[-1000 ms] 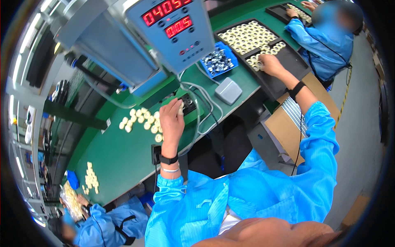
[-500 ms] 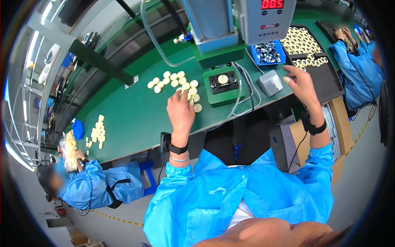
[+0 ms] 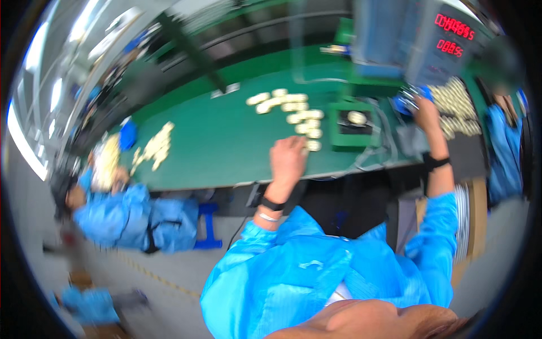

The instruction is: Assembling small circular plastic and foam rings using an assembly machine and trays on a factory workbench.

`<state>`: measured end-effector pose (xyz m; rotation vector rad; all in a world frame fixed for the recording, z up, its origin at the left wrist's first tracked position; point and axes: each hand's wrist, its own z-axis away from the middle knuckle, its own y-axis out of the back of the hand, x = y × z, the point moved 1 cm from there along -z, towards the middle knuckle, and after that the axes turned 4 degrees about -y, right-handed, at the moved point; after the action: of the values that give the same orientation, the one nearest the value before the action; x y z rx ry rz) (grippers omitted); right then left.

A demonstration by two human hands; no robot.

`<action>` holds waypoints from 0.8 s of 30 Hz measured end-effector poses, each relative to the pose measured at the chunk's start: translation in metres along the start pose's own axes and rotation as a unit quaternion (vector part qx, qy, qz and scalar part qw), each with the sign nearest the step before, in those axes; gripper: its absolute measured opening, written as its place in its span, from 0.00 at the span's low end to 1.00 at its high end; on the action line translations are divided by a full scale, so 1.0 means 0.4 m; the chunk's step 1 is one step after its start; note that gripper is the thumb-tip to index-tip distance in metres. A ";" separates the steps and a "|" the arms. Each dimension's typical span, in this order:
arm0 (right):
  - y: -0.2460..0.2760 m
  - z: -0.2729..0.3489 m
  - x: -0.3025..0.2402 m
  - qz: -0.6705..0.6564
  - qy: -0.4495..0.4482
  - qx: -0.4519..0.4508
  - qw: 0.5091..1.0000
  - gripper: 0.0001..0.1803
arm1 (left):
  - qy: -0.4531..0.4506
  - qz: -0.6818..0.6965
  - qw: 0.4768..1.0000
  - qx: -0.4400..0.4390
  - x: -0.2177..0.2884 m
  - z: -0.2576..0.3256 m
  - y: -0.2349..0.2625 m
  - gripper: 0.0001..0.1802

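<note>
My left hand [image 3: 288,161] is over the green table, fingers bent, beside the nearest of several cream round discs [image 3: 314,146]. Blur hides whether its fingertips hold anything. At the blue bin [image 3: 402,104] of small metal parts, my right hand [image 3: 427,116] has its fingers among or just over the parts; the fingers are smeared by motion. Between my hands stands a green press base [image 3: 345,141] with a black fixture [image 3: 345,129]. One cream disc [image 3: 356,118] sits in that fixture.
A grey box-shaped device [image 3: 411,138] and loose cables lie right of the press. Trays of round parts [image 3: 451,101] stand farther right. The press column and a display box [image 3: 437,68] rise behind. Co-workers sit at left [image 3: 130,217] and right [image 3: 504,147].
My right hand has moved forward from above the grey device to the blue bin. My left hand has drawn back to the near end of the discs. The whole view has shifted and blurred.
</note>
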<state>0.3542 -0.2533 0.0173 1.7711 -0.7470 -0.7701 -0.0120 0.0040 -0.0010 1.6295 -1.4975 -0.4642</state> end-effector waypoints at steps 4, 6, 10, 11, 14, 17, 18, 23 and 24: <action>-0.162 -0.092 0.200 0.118 0.100 -0.014 0.988 0.05 | 0.001 0.020 1.000 0.014 -0.016 0.012 -0.022 0.18; -0.241 -0.137 0.292 0.107 0.135 0.033 0.984 0.07 | 0.021 0.023 0.999 0.021 -0.026 0.026 -0.024 0.19; -0.278 -0.182 0.308 0.116 0.105 0.028 0.987 0.10 | 0.051 0.034 0.997 0.057 -0.044 0.049 -0.024 0.22; -0.274 -0.185 0.293 0.097 0.111 0.020 0.989 0.10 | 0.048 0.039 0.996 0.065 -0.035 0.042 -0.014 0.20; -0.227 -0.176 0.254 0.053 0.125 -0.006 0.991 0.12 | 0.054 0.038 0.995 0.073 -0.030 0.042 0.000 0.19; -0.174 -0.142 0.261 0.022 0.118 -0.032 0.992 0.13 | 0.055 0.039 0.995 0.075 -0.035 0.046 -0.007 0.19; -0.189 -0.144 0.277 -0.013 0.128 -0.008 0.992 0.15 | 0.051 0.040 0.995 0.077 -0.039 0.045 -0.007 0.19; -0.195 -0.166 0.282 -0.014 0.156 0.004 0.988 0.13 | 0.049 0.031 0.996 0.071 -0.041 0.049 -0.006 0.20; -0.195 -0.167 0.282 -0.034 0.133 0.008 0.991 0.12 | 0.050 0.028 0.996 0.065 -0.042 0.050 -0.004 0.20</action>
<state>0.4849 -0.2823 -0.0557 1.8758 -0.5177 -0.5590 -0.0294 0.0130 -0.0180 1.6805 -1.5202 -0.2543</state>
